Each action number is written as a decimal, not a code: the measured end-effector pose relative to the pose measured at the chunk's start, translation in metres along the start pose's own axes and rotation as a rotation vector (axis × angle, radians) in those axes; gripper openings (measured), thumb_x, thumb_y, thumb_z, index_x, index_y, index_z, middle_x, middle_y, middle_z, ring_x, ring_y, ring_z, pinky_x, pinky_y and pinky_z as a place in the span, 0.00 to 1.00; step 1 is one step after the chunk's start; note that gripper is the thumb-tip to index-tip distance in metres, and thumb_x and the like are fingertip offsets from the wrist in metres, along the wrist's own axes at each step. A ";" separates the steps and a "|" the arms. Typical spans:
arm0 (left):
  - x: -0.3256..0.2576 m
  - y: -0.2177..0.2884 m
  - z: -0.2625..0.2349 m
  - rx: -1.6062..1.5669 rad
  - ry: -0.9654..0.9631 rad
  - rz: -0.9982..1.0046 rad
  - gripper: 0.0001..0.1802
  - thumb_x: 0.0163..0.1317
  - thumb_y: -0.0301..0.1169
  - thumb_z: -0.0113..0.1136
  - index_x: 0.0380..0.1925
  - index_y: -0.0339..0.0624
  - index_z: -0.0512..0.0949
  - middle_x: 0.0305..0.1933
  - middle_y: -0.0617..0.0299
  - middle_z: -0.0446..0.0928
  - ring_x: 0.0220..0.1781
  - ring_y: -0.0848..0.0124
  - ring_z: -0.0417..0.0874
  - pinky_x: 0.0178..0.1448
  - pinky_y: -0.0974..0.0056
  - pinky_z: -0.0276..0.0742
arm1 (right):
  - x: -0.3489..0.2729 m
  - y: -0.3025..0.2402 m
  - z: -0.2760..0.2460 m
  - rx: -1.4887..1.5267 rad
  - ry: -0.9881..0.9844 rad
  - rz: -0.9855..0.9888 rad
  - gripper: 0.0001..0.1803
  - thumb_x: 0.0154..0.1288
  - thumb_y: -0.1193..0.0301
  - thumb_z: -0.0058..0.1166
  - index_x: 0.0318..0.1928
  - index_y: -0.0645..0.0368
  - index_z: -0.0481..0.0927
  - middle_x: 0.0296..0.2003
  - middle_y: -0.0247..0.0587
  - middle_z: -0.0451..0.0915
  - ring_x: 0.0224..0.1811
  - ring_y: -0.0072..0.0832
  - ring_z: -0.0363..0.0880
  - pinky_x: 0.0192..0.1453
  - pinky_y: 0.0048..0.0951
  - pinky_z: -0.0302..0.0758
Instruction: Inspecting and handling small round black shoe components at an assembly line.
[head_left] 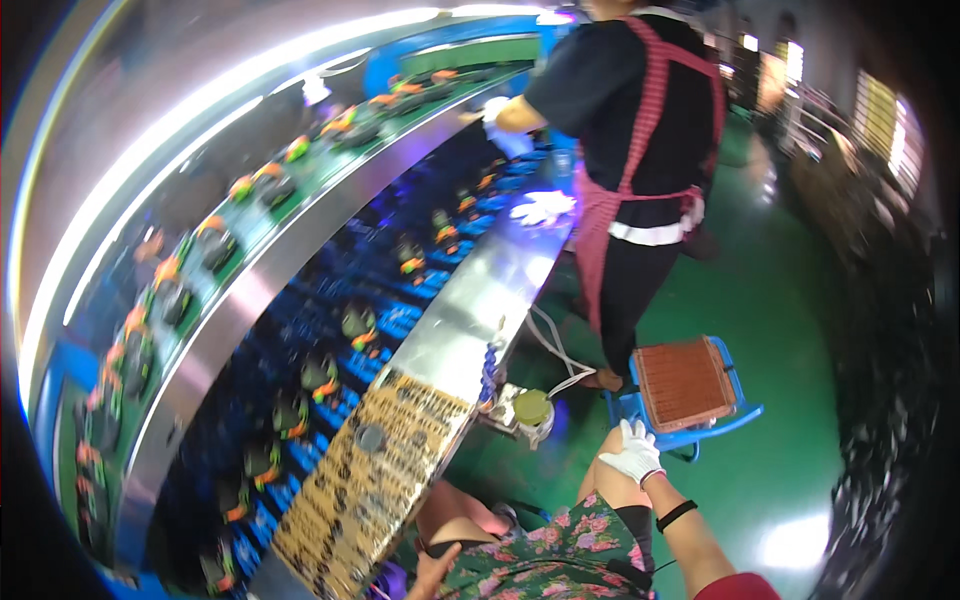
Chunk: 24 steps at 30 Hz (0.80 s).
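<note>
Here: metal ledge [465, 310], with hands and goods about it

We list first the right hand [632, 452], white-gloved, right of the ledge: fingers spread, palm down on the bare right knee [606, 462]. Next, the left hand [432, 573], seemingly bare, right of the ledge's near end and against the left thigh; its fingers are partly hidden, so we cannot tell whether they pinch anything.

Nearest the left hand we enter one tan sheet [345, 500], dark-marked, covering the near part of the ledge, with one round grey disc [370, 438] upon it.

At the ledge's right edge we count one blue coiled tube [488, 372] and one small device [533, 406] with a yellow-green round top. Farther right: one blue stool [740, 415] with a brown slatted seat.

On the ledge's far part: white gloves [543, 207], brightly lit. Right of its far end we note a co-worker [650, 120] in dark clothes and red apron, one arm reaching across to the left.

Left of the ledge: a dark line with blue strips, carrying orange-and-green pieces [320, 375]. Farther left: a raised green belt bearing similar dark, orange and green pieces [215, 243], blurred.
</note>
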<state>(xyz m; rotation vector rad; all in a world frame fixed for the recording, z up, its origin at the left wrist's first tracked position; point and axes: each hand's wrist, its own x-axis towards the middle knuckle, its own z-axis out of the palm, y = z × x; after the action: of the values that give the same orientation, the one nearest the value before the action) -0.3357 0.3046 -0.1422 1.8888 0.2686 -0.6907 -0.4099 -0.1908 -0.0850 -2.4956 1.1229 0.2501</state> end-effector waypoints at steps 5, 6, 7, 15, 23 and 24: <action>0.008 0.008 0.001 -0.025 -0.030 0.065 0.35 0.58 0.46 0.76 0.55 0.27 0.80 0.54 0.48 0.83 0.54 0.60 0.81 0.58 0.61 0.76 | 0.004 -0.024 -0.004 -0.089 0.001 -0.040 0.56 0.51 0.36 0.62 0.76 0.48 0.62 0.72 0.57 0.61 0.67 0.58 0.67 0.64 0.57 0.70; -0.010 0.038 0.006 -0.019 -0.076 0.090 0.33 0.59 0.46 0.75 0.54 0.29 0.81 0.53 0.48 0.83 0.53 0.61 0.81 0.57 0.60 0.76 | 0.003 -0.028 -0.007 -0.109 -0.002 -0.025 0.52 0.53 0.38 0.61 0.74 0.49 0.64 0.69 0.57 0.64 0.65 0.57 0.68 0.62 0.56 0.70; -0.027 0.069 0.008 -0.017 -0.110 0.116 0.30 0.61 0.45 0.74 0.53 0.30 0.82 0.51 0.49 0.84 0.52 0.61 0.81 0.56 0.59 0.76 | 0.003 -0.032 -0.009 -0.101 0.005 -0.011 0.52 0.53 0.38 0.61 0.74 0.49 0.64 0.69 0.57 0.64 0.65 0.57 0.68 0.62 0.56 0.70; 0.029 0.020 -0.003 0.033 -0.136 0.004 0.29 0.61 0.46 0.74 0.51 0.32 0.83 0.49 0.51 0.84 0.50 0.63 0.81 0.53 0.58 0.77 | 0.008 -0.056 0.000 -0.148 0.034 -0.037 0.42 0.57 0.42 0.60 0.67 0.53 0.72 0.60 0.54 0.71 0.62 0.57 0.70 0.59 0.63 0.68; 0.089 0.099 0.080 0.355 -0.246 0.573 0.45 0.55 0.46 0.75 0.70 0.38 0.69 0.63 0.40 0.75 0.71 0.46 0.71 0.70 0.51 0.71 | 0.004 -0.073 0.009 -0.165 0.097 -0.164 0.39 0.57 0.44 0.60 0.63 0.55 0.74 0.57 0.55 0.72 0.61 0.56 0.70 0.59 0.64 0.67; 0.057 0.140 0.118 0.145 -0.415 0.377 0.38 0.58 0.38 0.75 0.67 0.34 0.72 0.65 0.49 0.77 0.65 0.65 0.76 0.69 0.61 0.71 | 0.003 -0.056 0.011 -0.177 0.106 -0.115 0.39 0.57 0.44 0.60 0.64 0.54 0.73 0.58 0.55 0.72 0.61 0.56 0.70 0.59 0.64 0.67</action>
<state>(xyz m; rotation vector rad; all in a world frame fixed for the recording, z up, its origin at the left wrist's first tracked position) -0.2623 0.1330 -0.0995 1.8104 -0.4015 -0.8330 -0.3658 -0.1540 -0.0807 -2.7480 1.0332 0.1942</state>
